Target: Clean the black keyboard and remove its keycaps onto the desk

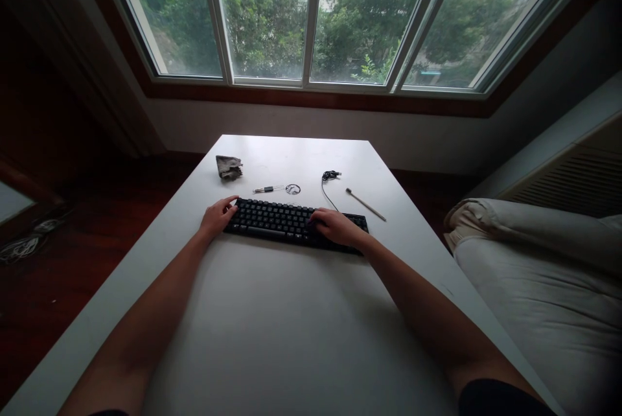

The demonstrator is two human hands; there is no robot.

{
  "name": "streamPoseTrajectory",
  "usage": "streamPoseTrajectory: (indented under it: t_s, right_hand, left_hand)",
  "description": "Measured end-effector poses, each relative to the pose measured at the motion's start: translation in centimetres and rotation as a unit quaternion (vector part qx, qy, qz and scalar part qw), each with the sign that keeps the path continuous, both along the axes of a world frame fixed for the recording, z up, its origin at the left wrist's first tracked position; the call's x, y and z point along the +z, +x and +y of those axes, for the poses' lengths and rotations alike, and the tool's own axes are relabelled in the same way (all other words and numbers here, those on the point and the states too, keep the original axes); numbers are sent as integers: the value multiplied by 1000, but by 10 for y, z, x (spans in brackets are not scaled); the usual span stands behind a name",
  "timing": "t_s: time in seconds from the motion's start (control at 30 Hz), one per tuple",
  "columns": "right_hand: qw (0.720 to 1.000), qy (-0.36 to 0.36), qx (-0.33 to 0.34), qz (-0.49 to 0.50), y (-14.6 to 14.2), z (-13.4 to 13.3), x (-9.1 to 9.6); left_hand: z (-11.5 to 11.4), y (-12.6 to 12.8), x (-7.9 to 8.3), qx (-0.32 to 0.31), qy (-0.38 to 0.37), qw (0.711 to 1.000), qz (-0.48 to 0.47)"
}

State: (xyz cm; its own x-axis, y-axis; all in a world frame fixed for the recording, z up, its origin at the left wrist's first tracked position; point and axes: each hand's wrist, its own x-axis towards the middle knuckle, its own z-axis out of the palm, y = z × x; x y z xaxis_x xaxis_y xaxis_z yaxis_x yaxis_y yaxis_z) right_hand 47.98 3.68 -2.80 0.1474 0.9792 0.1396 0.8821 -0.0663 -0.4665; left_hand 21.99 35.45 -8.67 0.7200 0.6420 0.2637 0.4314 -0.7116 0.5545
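A black keyboard point(272, 218) lies across the white table in front of me. My left hand point(217, 215) holds its left end, with the fingers at the far corner and the thumb along the side. Over the keys right of the middle is my right hand point(337, 227), its fingertips drawn together close to the keys. Something small and dark shows at those fingertips, too small to name. Behind the keyboard lie a thin tool with a dark grip point(265, 190) and a round wire-like ring point(292, 189). A thin stick-like brush point(365, 204) rests to the right.
The keyboard's cable point(330, 175) is bundled on the white table point(291, 325) behind it. A crumpled grey cloth point(229, 168) lies at the far left. A bed or sofa with pale covers point(539, 280) stands on the right. White cords point(22, 247) lie on the floor at left.
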Motion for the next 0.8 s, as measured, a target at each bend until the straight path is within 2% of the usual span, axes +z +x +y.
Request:
streamPoseTrajectory:
  t_s: [0.1, 0.2, 0.27, 0.3, 0.37, 0.43, 0.47, 0.53, 0.6, 0.7, 0.8]
  right_hand:
    - [997, -27, 72, 32, -11, -5, 10]
    - [978, -84, 152, 115, -9, -9, 19]
    - [972, -89, 152, 155, 0, -9, 21]
    - [978, -66, 121, 154, 6, -9, 20]
    - [995, 13, 11, 102, 18, -7, 17]
    - [992, 71, -104, 15, 28, -6, 11]
    - [986, 76, -143, -25, 32, -6, 8]
    - [982, 52, -167, -73, 34, -7, 4]
    - [988, 18, -134, -76, 29, -10, 1]
    - [998, -12, -42, -35, 15, -17, 4]
    - [997, -46, 48, 24, 0, -27, 12]
  left_hand:
    - [0, 0, -1, 2, 0, 1000, -2]
    - [0, 0, 0, 0, -1, 1000, 0]
    - [0, 0, 0, -1, -1, 1000, 1]
    - [0, -1, 1, -1, -1, 1000, 2]
    - [0, -1, 1, -2, 0, 1000, 2]
    - [0, -1, 2, -1, -1, 1000, 1]
    - [0, 0, 2, -1, -1, 1000, 1]
    - [1, 0, 2, 2, -2, 1000, 1]
    - [0, -1, 2, 2, -4, 1000, 3]
    - [-2, -2, 2, -1, -4, 1000, 3]
    - [-3, -3, 2, 0, -3, 1000, 4]
